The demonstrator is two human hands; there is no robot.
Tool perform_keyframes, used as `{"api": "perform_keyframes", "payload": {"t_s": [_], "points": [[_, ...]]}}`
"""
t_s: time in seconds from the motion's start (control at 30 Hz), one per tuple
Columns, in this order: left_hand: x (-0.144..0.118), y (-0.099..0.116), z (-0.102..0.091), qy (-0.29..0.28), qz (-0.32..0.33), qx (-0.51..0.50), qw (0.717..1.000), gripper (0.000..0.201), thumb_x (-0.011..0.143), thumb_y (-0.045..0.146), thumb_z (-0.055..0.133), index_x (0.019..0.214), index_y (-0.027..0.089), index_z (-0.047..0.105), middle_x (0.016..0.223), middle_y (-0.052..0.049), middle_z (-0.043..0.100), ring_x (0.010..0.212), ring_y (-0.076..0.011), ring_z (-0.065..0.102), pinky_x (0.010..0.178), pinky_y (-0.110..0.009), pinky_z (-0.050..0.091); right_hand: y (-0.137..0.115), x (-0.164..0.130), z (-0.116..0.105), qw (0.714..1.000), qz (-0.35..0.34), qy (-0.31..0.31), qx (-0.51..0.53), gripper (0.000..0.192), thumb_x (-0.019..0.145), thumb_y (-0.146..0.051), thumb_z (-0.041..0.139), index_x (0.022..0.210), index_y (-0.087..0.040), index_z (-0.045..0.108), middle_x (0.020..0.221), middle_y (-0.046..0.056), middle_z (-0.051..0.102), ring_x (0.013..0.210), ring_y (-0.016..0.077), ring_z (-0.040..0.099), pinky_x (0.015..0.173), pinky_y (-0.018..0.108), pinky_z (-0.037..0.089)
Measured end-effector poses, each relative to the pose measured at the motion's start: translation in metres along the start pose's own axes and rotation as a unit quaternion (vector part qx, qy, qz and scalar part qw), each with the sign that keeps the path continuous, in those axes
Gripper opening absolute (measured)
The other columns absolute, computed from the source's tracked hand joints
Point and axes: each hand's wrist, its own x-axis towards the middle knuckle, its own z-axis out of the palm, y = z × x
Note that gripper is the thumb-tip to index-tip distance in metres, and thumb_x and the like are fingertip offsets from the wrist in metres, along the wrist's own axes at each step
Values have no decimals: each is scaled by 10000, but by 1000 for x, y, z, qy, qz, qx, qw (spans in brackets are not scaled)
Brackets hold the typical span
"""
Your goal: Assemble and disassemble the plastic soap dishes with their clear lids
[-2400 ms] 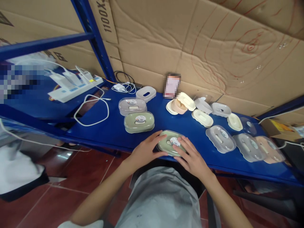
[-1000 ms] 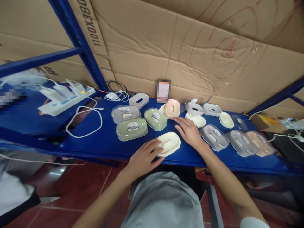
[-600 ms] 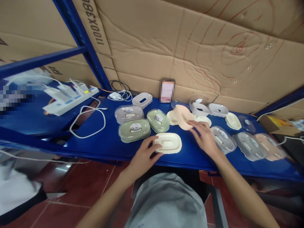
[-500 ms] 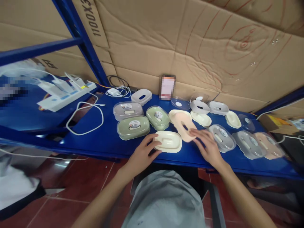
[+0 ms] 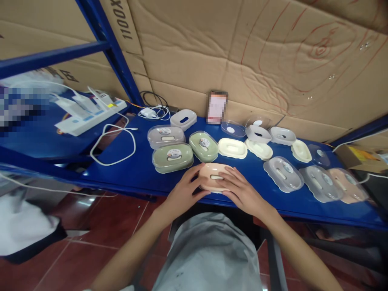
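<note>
1. The left hand [image 5: 184, 193] lies flat on the near edge of the blue shelf [image 5: 142, 173], its fingers spread and touching the left end of a pink soap-dish tray [image 5: 214, 180].
2. The right hand [image 5: 242, 194] presses on the same tray from the right, fingers stretched across its top; neither hand is closed around it, both simply rest against it.
3. The pink soap-dish tray sits between the two hands, on top of a cream base whose rim barely shows beneath it.
4. Just beyond the left hand stands a green lidded soap box [image 5: 172, 157], with a grey lidded soap box [image 5: 165, 136] behind it and a smaller green lidded soap box [image 5: 203, 145] to their right.
5. Straight ahead of the hands, a little further back, lies a cream soap-dish base [image 5: 232, 148], apart from the tray.
6. Beyond the right hand are another cream tray [image 5: 258, 149], a white tray with a slot [image 5: 258, 133] and a clear lid [image 5: 233, 129] at the back.
7. Off to the right of the right hand, a row of clear lids [image 5: 283, 173] runs along the shelf, well apart from the fingers.
8. Far to the left of the left hand, a white cable [image 5: 113, 145] loops over the shelf, and a white power strip [image 5: 91, 115] lies behind it.
9. Creased cardboard [image 5: 242, 52] lines the wall behind everything.
</note>
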Motion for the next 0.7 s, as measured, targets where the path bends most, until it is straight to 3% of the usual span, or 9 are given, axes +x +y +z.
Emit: {"api": "perform_keyframes", "payload": {"t_s": [0.17,0.3,0.4,0.57,0.7], "points": [[4,5,-2,-4,-5,20,1000,197,1001,305,751,1175,233,692,1578,-147,565,1479,-324,561,1220,-539,518,19,5,-4,1000,-3,-5,5,464,1142,-340,460,1600,-309,528,1632,48,572,1598,242,428,1329,567,367],[4,9,-3,-8,-16,23,1000,180,1000,293,739,1166,240,691,1576,-131,562,1469,-309,571,1222,-512,520,64,11,-14,986,122,74,-87,476,1137,-362,412,1574,-251,562,1632,105,565,1557,303,479,1265,588,423],[2,10,-4,-14,-25,24,999,202,987,294,746,1167,230,679,1643,-144,485,1504,-321,540,1225,-497,520,90,13,-20,960,200,75,-181,479,1115,-341,407,1508,-170,621,1594,159,595,1509,370,520,1232,626,422],[-1,11,-3,-31,-36,26,999,222,975,333,754,1141,222,657,1679,-134,457,1529,-321,524,1231,-469,520,103,18,-33,953,218,70,-198,480,1103,-303,398,1504,-151,615,1539,149,647,1436,327,583,1187,528,467],[0,11,-4,-46,-45,27,998,260,988,367,745,1183,227,645,1672,-138,470,1526,-315,530,1237,-470,511,112,56,-42,951,227,68,-197,480,1077,-220,386,1485,-157,631,1538,154,646,1438,326,564,1180,511,430]]}}
